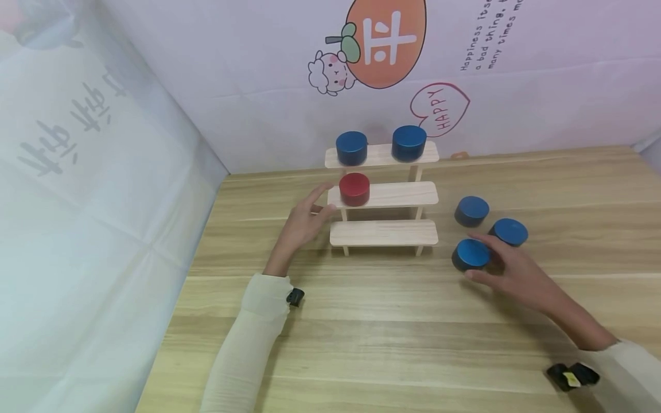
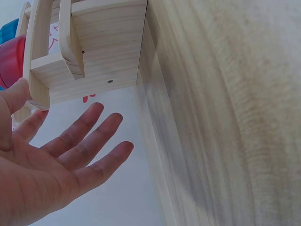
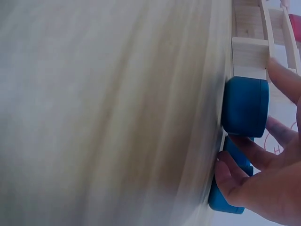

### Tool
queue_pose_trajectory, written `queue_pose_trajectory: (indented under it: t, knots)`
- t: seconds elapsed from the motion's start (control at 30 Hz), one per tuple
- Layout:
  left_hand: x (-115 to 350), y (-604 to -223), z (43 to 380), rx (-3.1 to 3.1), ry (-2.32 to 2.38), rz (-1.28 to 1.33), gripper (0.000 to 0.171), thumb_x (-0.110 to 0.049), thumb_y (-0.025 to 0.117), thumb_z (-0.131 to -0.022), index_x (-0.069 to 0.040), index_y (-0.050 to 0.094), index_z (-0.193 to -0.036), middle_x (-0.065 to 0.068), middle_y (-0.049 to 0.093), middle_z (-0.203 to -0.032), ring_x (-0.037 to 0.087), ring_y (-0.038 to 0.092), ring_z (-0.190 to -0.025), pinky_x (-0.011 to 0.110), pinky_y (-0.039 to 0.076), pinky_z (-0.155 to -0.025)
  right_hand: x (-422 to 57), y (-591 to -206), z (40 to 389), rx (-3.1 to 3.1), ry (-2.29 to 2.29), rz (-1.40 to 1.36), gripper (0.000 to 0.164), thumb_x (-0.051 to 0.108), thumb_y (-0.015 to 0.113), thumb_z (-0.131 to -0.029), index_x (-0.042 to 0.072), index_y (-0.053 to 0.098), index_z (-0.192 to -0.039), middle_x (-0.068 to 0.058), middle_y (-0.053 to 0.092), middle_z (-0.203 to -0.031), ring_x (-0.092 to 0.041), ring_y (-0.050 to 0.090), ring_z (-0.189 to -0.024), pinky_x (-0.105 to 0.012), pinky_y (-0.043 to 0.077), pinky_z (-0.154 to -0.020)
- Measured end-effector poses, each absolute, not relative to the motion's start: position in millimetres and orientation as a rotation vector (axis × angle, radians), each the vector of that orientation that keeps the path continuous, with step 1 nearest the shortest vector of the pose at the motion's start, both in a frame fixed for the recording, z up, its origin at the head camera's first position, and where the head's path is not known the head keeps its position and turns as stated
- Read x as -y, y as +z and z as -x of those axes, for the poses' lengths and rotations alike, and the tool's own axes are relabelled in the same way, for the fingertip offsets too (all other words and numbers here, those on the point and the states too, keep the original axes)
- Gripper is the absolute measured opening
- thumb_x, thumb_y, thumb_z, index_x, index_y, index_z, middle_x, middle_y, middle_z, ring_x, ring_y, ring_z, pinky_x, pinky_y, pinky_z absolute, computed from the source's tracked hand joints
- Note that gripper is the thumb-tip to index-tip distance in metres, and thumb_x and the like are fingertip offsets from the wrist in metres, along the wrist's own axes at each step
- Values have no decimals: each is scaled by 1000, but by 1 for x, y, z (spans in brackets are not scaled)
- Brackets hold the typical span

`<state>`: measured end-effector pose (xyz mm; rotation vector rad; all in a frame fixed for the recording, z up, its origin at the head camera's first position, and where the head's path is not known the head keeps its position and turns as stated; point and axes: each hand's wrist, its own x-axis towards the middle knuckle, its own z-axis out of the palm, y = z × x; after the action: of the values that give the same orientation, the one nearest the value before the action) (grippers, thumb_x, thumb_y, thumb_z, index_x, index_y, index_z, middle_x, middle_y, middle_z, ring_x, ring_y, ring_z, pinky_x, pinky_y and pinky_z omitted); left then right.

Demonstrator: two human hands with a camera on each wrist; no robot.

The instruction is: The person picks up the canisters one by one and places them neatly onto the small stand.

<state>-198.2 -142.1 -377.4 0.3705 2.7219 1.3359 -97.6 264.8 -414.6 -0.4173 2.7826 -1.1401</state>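
Holding left hand (image 1: 304, 225), fingers apart, beside squat red cylinder (image 1: 354, 190) on middle shelf (image 1: 400, 194) of wooden 3-tier stand (image 1: 382, 232); straddling squat blue cylinder (image 1: 471, 255) on wood-grain bench (image 1: 387, 327) with right hand (image 1: 518, 281), fingers apart.

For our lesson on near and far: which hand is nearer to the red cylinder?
Left. The left hand is just left of the red cylinder; the right hand is right of the shelves, by a blue cylinder.
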Motion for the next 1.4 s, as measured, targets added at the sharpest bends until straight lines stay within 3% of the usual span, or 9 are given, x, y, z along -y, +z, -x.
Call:
queue_pose_trajectory:
  t: [0.3, 0.9, 1.27, 1.4]
  knots:
    - [141, -378, 199, -2726, 1330, -370, 53, -37, 56, -103, -30, 41, -154, 10, 50, -147, 28, 61, -115, 48, 53, -85, -260, -417, 100, -2870, -1099, 449, 61, 17, 74, -93, -1, 47, -145, -36, 50, -135, -56, 46, -122, -69, 39, -90]
    - [142, -379, 199, -2727, 1335, -379, 54, -41, 55, -103, -28, 41, -153, 14, 52, -144, 30, 61, -115, 49, 53, -85, -258, -419, 98, -2913, -1075, 470, 58, 18, 75, -93, -1, 51, -142, -32, 58, -127, -51, 55, -115, -64, 45, -85]
    - [141, -378, 198, -2733, 1324, -377, 53, -39, 56, -103, -28, 41, -153, 13, 53, -144, 29, 61, -114, 49, 53, -83, -252, -412, 96, -2900, -1072, 384, 58, 28, 70, -96, -1, 51, -142, -31, 58, -128, -44, 58, -108, -59, 47, -80]
    - [141, -378, 198, -2737, 1324, -384, 54, -40, 56, -103, -28, 41, -153, 13, 52, -144, 30, 61, -114, 49, 53, -83, -251, -408, 96, -2860, -1088, 361, 60, 30, 69, -97, -2, 48, -144, -32, 54, -133, -50, 57, -112, -64, 47, -83]
